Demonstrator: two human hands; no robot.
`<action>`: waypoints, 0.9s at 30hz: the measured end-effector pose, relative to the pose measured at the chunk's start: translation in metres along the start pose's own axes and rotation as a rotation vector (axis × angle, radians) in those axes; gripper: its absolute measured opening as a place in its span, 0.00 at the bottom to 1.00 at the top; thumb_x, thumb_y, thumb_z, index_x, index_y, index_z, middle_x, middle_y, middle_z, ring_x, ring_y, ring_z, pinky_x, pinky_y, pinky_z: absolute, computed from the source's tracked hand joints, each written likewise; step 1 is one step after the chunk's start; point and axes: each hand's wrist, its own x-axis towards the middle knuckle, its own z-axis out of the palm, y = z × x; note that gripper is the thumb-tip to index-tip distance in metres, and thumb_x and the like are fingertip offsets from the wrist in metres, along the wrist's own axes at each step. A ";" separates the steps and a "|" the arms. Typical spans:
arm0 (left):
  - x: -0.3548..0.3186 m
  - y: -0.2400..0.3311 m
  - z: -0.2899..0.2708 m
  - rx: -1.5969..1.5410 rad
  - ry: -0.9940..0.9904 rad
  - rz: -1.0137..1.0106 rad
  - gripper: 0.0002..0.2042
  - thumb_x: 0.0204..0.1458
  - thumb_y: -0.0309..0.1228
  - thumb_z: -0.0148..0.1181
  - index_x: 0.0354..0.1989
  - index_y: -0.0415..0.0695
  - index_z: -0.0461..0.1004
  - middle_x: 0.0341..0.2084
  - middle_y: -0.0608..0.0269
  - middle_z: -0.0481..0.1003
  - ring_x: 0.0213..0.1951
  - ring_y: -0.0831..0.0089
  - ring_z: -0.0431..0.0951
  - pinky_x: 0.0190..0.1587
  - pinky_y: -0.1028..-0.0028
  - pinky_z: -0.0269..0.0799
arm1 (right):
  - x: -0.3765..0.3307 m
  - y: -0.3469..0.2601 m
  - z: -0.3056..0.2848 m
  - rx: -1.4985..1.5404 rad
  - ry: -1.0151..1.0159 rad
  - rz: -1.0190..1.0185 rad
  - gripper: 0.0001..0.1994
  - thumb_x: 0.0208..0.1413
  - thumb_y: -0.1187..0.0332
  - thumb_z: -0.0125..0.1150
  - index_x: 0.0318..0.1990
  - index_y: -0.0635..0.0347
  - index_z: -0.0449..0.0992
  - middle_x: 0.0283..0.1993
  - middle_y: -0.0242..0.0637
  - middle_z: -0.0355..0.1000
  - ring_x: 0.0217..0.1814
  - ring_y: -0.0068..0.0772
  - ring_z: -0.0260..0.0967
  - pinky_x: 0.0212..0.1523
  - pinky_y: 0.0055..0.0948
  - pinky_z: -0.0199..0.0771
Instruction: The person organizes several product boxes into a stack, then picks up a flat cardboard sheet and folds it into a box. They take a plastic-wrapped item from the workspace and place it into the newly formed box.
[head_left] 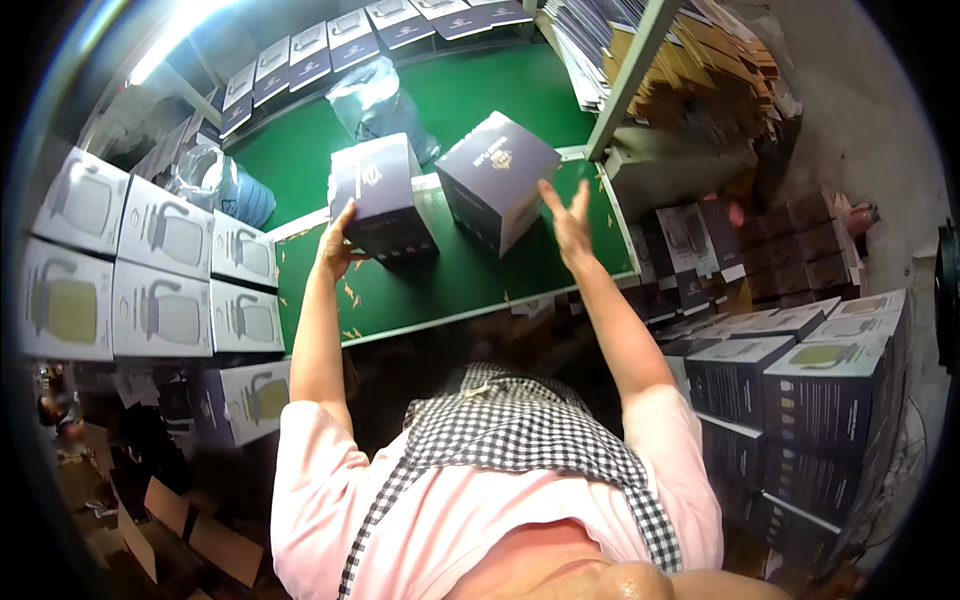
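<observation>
Two dark purple-grey cartons stand out over the green worktop. The left carton (pixel 385 185) has my left hand (pixel 338 242) at its lower left side, with the fingers against the wall and the thumb by the bottom edge. To its right, the other carton (pixel 500 175) sits tilted, a corner toward me. My right hand (pixel 570 222) is just right of that carton, its fingers spread and nothing in them; whether a fingertip touches the carton I cannot tell. Just behind the cartons is a clear plastic bag (pixel 375 100) with something pale inside.
The green worktop (pixel 400 305) has a pale metal edge and scattered tan scraps. White printed cartons (pixel 165 240) are stacked at the left, more cartons (pixel 820 390) at the right. Flattened cardboard (pixel 690 80) piles up behind a metal post (pixel 630 80). A blue-tinted bagged item (pixel 240 195) stands left.
</observation>
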 end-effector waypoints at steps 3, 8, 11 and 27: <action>0.008 0.004 -0.007 0.009 -0.131 0.071 0.30 0.56 0.50 0.56 0.64 0.49 0.62 0.53 0.56 0.72 0.54 0.57 0.72 0.55 0.44 0.64 | 0.088 0.032 0.064 -0.177 0.132 -0.170 0.60 0.41 0.52 0.76 0.70 0.71 0.36 0.72 0.59 0.41 0.75 0.48 0.40 0.73 0.38 0.43; -0.008 0.018 -0.008 -0.044 -0.172 0.104 0.29 0.57 0.43 0.58 0.66 0.52 0.57 0.52 0.59 0.72 0.51 0.62 0.74 0.52 0.49 0.67 | 0.120 -0.028 0.037 -0.055 -0.526 0.054 0.54 0.46 0.65 0.72 0.73 0.62 0.35 0.67 0.52 0.56 0.61 0.41 0.65 0.59 0.35 0.68; 0.004 0.023 0.001 -0.024 -0.162 0.119 0.30 0.56 0.43 0.58 0.66 0.52 0.57 0.53 0.61 0.71 0.53 0.65 0.71 0.52 0.51 0.67 | 0.137 -0.011 0.064 -0.079 -0.512 -0.008 0.55 0.49 0.63 0.69 0.74 0.55 0.29 0.69 0.52 0.53 0.65 0.42 0.62 0.65 0.35 0.59; 0.018 0.020 0.015 -0.021 -0.172 0.381 0.40 0.50 0.46 0.66 0.68 0.41 0.56 0.65 0.52 0.60 0.67 0.62 0.57 0.69 0.65 0.50 | 0.185 0.033 0.076 0.059 -0.698 0.236 0.35 0.61 0.52 0.50 0.69 0.55 0.45 0.67 0.45 0.55 0.65 0.41 0.58 0.65 0.38 0.57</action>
